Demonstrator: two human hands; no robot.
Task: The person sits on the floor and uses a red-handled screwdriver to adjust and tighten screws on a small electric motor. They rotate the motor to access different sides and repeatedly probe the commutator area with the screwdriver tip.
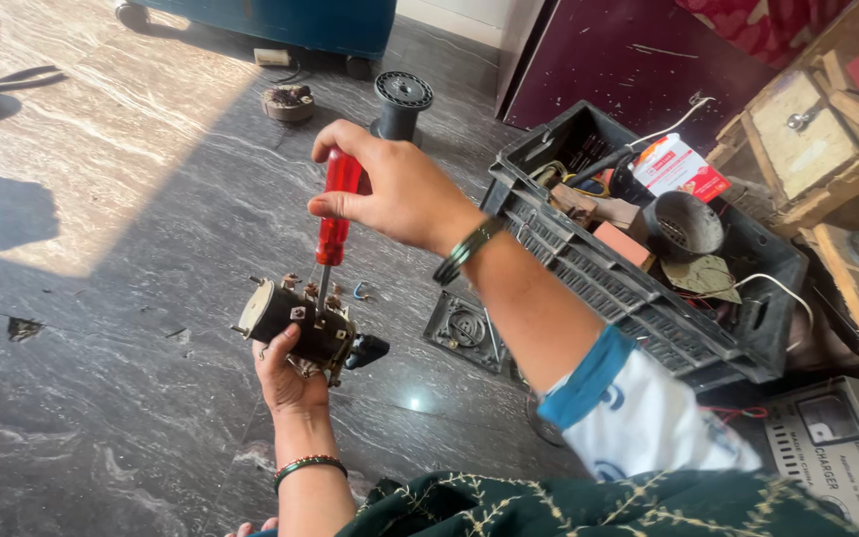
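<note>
My left hand grips a dark rotary switch block from below, holding it above the stone floor; a black knob juts from the block's right end. My right hand is wrapped around the red handle of a screwdriver. The screwdriver points straight down, and its metal tip rests on a terminal on top of the block. Both wrists wear bangles.
A black plastic crate full of wires, a round metal part and a red-and-white packet stands at right. A flat square black part lies beside it. A black spool and a wound coil sit further off. A grey charger box is at lower right.
</note>
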